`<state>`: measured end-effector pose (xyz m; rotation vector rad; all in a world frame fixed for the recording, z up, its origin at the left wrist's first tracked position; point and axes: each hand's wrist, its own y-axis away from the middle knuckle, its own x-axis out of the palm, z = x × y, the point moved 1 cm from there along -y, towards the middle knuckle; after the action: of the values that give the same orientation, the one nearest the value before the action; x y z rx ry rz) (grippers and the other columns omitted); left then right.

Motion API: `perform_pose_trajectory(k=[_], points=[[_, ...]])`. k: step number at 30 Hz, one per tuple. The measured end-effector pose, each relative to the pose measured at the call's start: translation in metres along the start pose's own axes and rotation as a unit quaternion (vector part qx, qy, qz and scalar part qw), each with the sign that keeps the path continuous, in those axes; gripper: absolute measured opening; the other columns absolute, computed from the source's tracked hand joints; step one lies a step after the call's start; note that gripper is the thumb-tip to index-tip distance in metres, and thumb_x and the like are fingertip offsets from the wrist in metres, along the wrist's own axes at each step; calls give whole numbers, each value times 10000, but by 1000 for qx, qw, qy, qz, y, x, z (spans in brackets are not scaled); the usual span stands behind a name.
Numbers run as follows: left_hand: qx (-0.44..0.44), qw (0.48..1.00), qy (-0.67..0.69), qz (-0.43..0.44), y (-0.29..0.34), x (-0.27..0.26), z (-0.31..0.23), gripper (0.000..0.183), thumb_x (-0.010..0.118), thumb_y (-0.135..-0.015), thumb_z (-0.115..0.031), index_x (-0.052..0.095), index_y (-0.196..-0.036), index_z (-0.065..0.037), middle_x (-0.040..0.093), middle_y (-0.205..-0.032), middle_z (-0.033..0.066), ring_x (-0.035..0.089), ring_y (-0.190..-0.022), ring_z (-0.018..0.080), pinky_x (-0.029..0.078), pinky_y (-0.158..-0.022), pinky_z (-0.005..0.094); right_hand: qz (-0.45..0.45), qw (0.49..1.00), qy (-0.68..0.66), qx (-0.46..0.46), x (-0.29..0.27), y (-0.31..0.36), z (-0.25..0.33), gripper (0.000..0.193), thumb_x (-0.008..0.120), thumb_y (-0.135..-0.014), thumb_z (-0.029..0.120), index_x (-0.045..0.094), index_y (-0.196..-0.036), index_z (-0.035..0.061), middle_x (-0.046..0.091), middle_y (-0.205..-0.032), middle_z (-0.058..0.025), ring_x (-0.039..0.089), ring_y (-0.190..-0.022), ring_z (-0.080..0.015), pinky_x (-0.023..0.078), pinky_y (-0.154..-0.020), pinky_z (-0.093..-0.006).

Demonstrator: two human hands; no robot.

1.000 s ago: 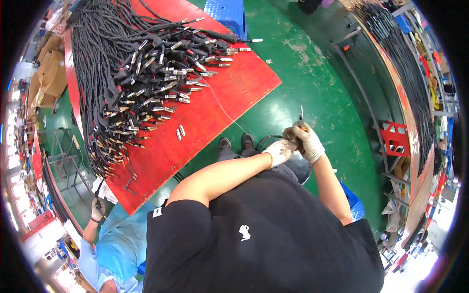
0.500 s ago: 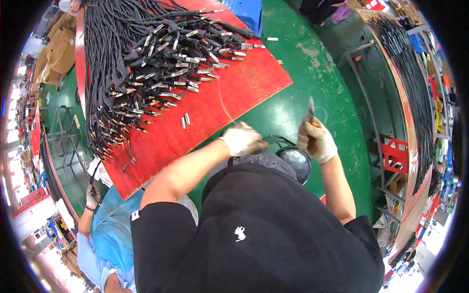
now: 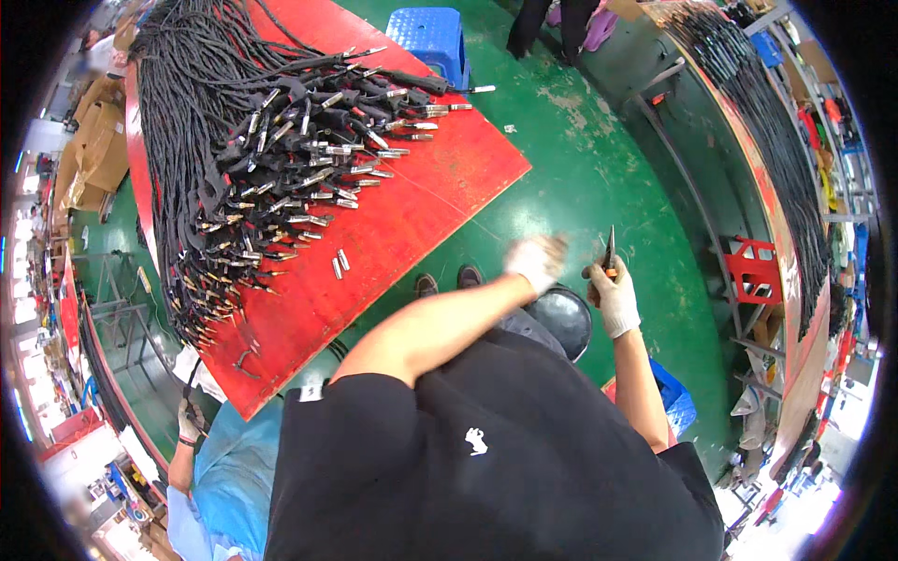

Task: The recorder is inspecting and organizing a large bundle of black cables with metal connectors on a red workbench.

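My right hand point(image 3: 615, 301), in a white glove, grips a pair of pointed pliers point(image 3: 611, 253) with orange on the handles, jaws upward. To its left, my gloved left hand point(image 3: 535, 264) is smeared by motion, so whether its fingers hold anything is unclear. Both hands are over the green floor, right of the red tabletop point(image 3: 449, 187). On that tabletop lies a thick heap of black cables point(image 3: 187, 159) with silver metal connectors point(image 3: 337, 150) at their ends. Two loose silver sleeves point(image 3: 340, 264) lie apart from the heap.
A round black stool seat point(image 3: 561, 323) is just below my hands. A blue plastic stool point(image 3: 426, 37) stands beyond the table, and a red crate point(image 3: 753, 271) at the right rack. Another person's gloved hand point(image 3: 190, 419) holds a cable at lower left.
My left hand has swung right, away from the table and closer to the pliers. My right hand has lowered slightly, still gripping the pliers. The view has shifted a little.
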<state>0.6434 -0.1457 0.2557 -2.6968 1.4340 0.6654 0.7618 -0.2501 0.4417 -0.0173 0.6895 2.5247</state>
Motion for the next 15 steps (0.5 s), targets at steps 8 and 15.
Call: perform_pose_trajectory(k=[8,15], points=[[-146,989,-10,32,63,-37,-102,541,366,-1078,-423,677,-958,3,697,-884,226,666,-841,404,494,-784,476,101,944,-299,94,5,-22,-14,163,631,-997,223,557,-1082,104,702,-1011,-126,618,-634,-151,475,-495,-274],[58,942,-322,69,111,-172,-66,256,528,-959,-294,712,-971,-116,699,-848,196,691,-815,386,549,-736,490,82,930,-343,105,17,-32,29,150,646,-992,217,508,-953,173,445,-758,31,433,-612,-116,364,-517,-278]])
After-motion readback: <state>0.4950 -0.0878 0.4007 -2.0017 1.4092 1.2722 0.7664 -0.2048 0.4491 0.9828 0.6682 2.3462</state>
